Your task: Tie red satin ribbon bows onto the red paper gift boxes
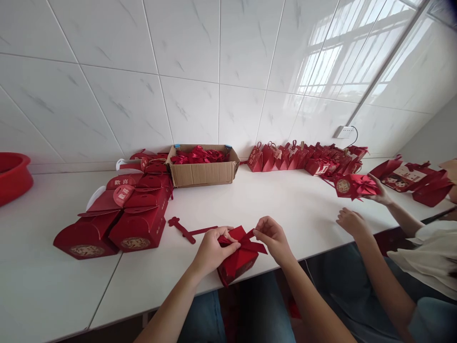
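A small red gift box (232, 270) sits at the table's front edge, with a red ribbon bow (246, 245) on its top. My left hand (213, 250) pinches the ribbon at the bow's left side, its thumb lying across the knot. At the right side, my right hand (273, 238) holds a ribbon loop between thumb and fingertips. One ribbon tail points right, beneath my right hand. Just left of the box lie thin dark red strips (183, 230), one with a flower-shaped end.
Large red boxes (137, 224) stand at the left, near a red basin (14, 176). A cardboard box (203, 174) of red ribbons is by the wall. Red gift bags (276, 158) line the back right. Another person's hand (382, 193) holds a bowed red box (352, 186).
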Tool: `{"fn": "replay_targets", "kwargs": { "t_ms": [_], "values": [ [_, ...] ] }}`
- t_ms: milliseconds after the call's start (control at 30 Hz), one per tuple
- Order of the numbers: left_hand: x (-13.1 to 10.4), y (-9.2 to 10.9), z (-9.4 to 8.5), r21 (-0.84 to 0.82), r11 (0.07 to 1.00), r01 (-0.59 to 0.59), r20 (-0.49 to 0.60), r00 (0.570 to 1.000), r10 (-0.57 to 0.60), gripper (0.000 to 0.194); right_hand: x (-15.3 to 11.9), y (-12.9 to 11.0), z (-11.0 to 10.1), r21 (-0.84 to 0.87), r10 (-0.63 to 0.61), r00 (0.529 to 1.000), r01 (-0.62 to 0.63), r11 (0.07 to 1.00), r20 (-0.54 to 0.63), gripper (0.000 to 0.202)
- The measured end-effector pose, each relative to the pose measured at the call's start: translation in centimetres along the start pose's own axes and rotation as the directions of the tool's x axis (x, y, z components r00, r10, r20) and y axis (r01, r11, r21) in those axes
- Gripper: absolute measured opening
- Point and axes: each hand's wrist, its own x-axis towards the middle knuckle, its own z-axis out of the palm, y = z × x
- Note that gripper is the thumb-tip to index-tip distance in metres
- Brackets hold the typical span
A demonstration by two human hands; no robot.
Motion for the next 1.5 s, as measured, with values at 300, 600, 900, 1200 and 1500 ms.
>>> {"fn": "replay_targets", "kwargs": {
  "t_ms": [300,600,900,1200,1500],
  "values": [
    [0.4,-0.6,-0.3,0.051,0.997,-0.053,0.023,0.998,0.051,0.023,0.1,0.1,-0.1,0.033,-0.011,1.000,0.011,0.999,-0.014,0.027],
    [0.3,0.3,-1.1,0.001,0.999,-0.049,0.121,0.991,0.048,0.022,0.0,-0.8,-1.3,-0.011,0.036,0.982,-0.035,0.999,0.183,0.023],
    [0.8,0.4,-0.5,0.038,0.999,-0.032,0.061,0.998,0.029,0.019,0.3,-0.9,-0.7,-0.136,0.082,0.970,-0.052,0.989,0.231,0.020],
    [1.0,0.5,-0.3,0.059,0.998,-0.031,0.114,0.993,0.024,0.019,0.7,-0.4,-0.6,-0.139,-0.034,0.988,0.055,0.989,0.152,0.017],
    [1.1,0.0,-0.3,0.062,0.995,-0.075,0.118,0.991,0.068,0.021,0.8,-0.3,-1.1,-0.276,-0.106,0.986,0.137,0.951,0.126,0.011]
  ]
}}
